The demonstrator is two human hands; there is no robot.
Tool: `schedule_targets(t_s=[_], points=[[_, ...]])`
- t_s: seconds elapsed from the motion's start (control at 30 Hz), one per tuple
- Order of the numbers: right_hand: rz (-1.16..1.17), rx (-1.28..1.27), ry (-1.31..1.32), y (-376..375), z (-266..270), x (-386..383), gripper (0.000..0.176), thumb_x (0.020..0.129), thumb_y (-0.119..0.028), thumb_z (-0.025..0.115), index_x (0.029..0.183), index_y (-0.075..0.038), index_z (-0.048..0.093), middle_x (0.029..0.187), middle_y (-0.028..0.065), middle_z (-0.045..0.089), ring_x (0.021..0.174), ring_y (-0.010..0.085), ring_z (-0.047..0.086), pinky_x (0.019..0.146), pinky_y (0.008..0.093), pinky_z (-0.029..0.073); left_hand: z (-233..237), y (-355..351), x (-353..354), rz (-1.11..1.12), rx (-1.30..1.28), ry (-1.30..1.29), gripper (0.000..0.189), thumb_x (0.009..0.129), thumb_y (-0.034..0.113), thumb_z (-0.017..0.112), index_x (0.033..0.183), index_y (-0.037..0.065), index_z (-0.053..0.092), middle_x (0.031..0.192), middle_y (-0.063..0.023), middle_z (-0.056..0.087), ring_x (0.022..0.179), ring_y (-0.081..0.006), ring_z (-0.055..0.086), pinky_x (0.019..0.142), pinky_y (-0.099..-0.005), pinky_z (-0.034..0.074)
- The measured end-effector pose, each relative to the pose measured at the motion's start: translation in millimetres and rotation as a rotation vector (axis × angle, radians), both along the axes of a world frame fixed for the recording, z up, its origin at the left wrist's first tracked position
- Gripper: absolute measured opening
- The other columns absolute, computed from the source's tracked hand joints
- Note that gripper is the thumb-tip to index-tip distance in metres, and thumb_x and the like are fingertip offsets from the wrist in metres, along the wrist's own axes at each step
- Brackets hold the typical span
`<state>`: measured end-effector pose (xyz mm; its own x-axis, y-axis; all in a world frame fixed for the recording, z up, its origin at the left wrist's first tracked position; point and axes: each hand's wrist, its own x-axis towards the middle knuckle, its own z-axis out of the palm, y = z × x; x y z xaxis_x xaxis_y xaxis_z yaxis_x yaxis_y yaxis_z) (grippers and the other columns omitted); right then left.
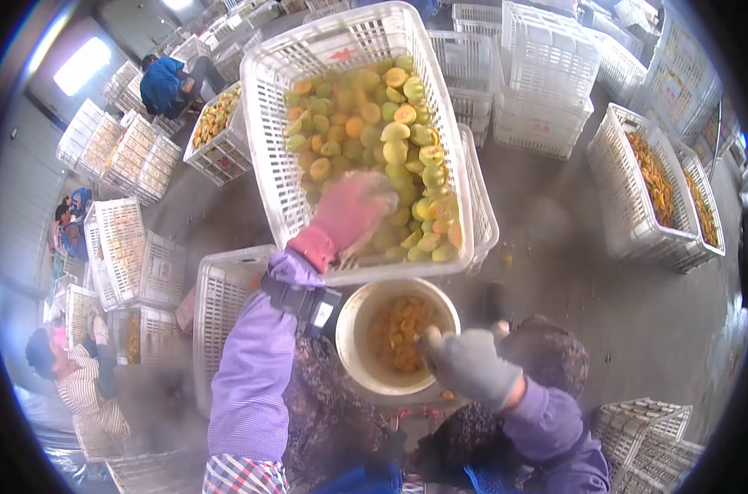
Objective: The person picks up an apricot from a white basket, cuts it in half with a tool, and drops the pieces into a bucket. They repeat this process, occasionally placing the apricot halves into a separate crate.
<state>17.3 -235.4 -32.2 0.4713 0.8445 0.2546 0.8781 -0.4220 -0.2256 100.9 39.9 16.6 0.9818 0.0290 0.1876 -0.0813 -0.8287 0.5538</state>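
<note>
My left hand (353, 210), in a pink glove, reaches over a white plastic crate (267, 156) of yellow-green fruit (394, 152), several of them cut in halves with orange flesh showing. Motion smears its fingers, which lie right at the fruit. Between my knees stands a cream-coloured bucket (351, 362) with wet orange-brown pieces (407, 325) at the bottom. At its right rim is my right hand (471, 362), in a grey glove, with curled fingers over the bucket's edge. What those fingers hold is hidden.
Another white crate (217, 288) sits left of my left arm. Two crates (629, 198) of orange pieces stand at the right, and stacked crates (547, 74) behind. A person (172, 86) in blue crouches at the far left; another person (81, 375) in stripes sits nearer.
</note>
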Motion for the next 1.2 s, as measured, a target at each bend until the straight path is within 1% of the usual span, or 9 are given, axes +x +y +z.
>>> schedule_targets(t_s=[0.07, 0.1, 0.23, 0.47, 0.6, 0.83, 0.87, 1.07, 1.2], points=[[-0.030, -0.016, -0.041, -5.7, 4.3, -1.1, 0.016, 0.089, -0.026, 0.056, 0.087, -0.011, 0.050, 0.049, 0.0035, 0.049, 0.038, 0.0190, 0.051, 0.037, 0.0362, 0.037, -8.0, 11.0, 42.2, 0.007, 0.019, -0.017, 0.043, 0.086, 0.037, 0.061, 0.114, 0.006, 0.064, 0.121, -0.0200, 0.060, 0.115, -0.0350, 0.054, 0.100, -0.0419, 0.041], [0.022, 0.029, 0.220, -7.6, 21.7, 6.7, 0.017, 0.089, -0.028, 0.058, 0.088, -0.012, 0.050, 0.052, 0.0028, 0.051, 0.039, 0.0189, 0.052, 0.037, 0.0362, 0.037, -11.9, 16.3, 65.3, 0.012, 0.026, -0.028, 0.045, 0.086, 0.039, 0.061, 0.116, 0.006, 0.063, 0.122, -0.0202, 0.059, 0.117, -0.0355, 0.052, 0.101, -0.0424, 0.040], [-0.086, -0.192, 0.318, -11.0, 39.8, 25.4, 0.019, 0.085, -0.028, 0.062, 0.088, -0.012, 0.053, 0.060, 0.0019, 0.056, 0.046, 0.0204, 0.059, 0.044, 0.0344, 0.044, -11.1, 23.9, 155.3, 0.074, 0.265, -0.080, 0.050, 0.086, 0.045, 0.059, 0.124, 0.012, 0.059, 0.129, -0.0179, 0.055, 0.122, -0.0356, 0.048, 0.103, -0.0438, 0.038], [-0.122, 0.065, 0.457, 6.8, 33.7, 60.8, 0.016, 0.091, -0.024, 0.059, 0.088, -0.011, 0.052, 0.063, 0.0073, 0.057, 0.047, 0.0257, 0.058, 0.041, 0.0381, 0.045, -14.5, 29.0, 261.4, 0.277, 0.225, 0.093, 0.066, 0.082, 0.048, 0.064, 0.138, 0.017, 0.047, 0.144, -0.0171, 0.042, 0.134, -0.0352, 0.038, 0.108, -0.0394, 0.036], [-0.146, 0.033, 0.458, 12.1, 33.1, 70.1, 0.015, 0.090, -0.025, 0.060, 0.088, -0.012, 0.053, 0.063, 0.0070, 0.058, 0.047, 0.0256, 0.057, 0.041, 0.0378, 0.044, -53.8, 30.7, 252.0, 0.281, 0.318, -0.094, 0.069, 0.080, 0.051, 0.065, 0.139, 0.021, 0.047, 0.145, -0.0218, 0.039, 0.136, -0.0374, 0.035, 0.109, -0.0407, 0.036], [-0.120, -0.013, 0.421, 28.8, 36.7, 58.9, 0.013, 0.090, -0.024, 0.060, 0.088, -0.013, 0.054, 0.065, 0.0051, 0.060, 0.050, 0.0271, 0.058, 0.056, 0.0413, 0.040, -25.2, 17.6, 185.5, 0.077, 0.341, 0.262, 0.069, 0.076, 0.057, 0.067, 0.135, 0.026, 0.051, 0.144, -0.0193, 0.041, 0.130, -0.0372, 0.043, 0.106, -0.0444, 0.038], [-0.124, -0.039, 0.419, 30.2, 37.9, 54.6, 0.012, 0.090, -0.024, 0.060, 0.088, -0.014, 0.054, 0.066, 0.0049, 0.061, 0.050, 0.0273, 0.058, 0.058, 0.0417, 0.039, -36.3, 17.5, 173.6, 0.102, 0.359, 0.166, 0.069, 0.075, 0.057, 0.067, 0.134, 0.025, 0.052, 0.144, -0.0195, 0.041, 0.128, -0.0367, 0.045, 0.105, -0.0427, 0.039], [-0.035, -0.145, 0.408, 18.5, 26.8, 31.9, 0.020, 0.085, -0.029, 0.062, 0.091, -0.012, 0.054, 0.064, 0.0026, 0.060, 0.048, 0.0221, 0.060, 0.044, 0.0334, 0.045, -41.7, 30.2, 127.0, 0.176, 0.238, 0.176, 0.066, 0.078, 0.047, 0.066, 0.136, 0.019, 0.050, 0.133, -0.0187, 0.051, 0.122, -0.0341, 0.050, 0.101, -0.0433, 0.041], [-0.031, -0.120, 0.395, 3.5, 23.5, 30.9, 0.023, 0.084, -0.030, 0.064, 0.094, -0.011, 0.056, 0.064, 0.0032, 0.061, 0.049, 0.0231, 0.060, 0.045, 0.0352, 0.046, -63.2, 42.2, 87.2, 0.173, 0.207, 0.097, 0.063, 0.079, 0.042, 0.067, 0.135, 0.018, 0.051, 0.127, -0.0187, 0.056, 0.118, -0.0332, 0.053, 0.099, -0.0428, 0.043]])
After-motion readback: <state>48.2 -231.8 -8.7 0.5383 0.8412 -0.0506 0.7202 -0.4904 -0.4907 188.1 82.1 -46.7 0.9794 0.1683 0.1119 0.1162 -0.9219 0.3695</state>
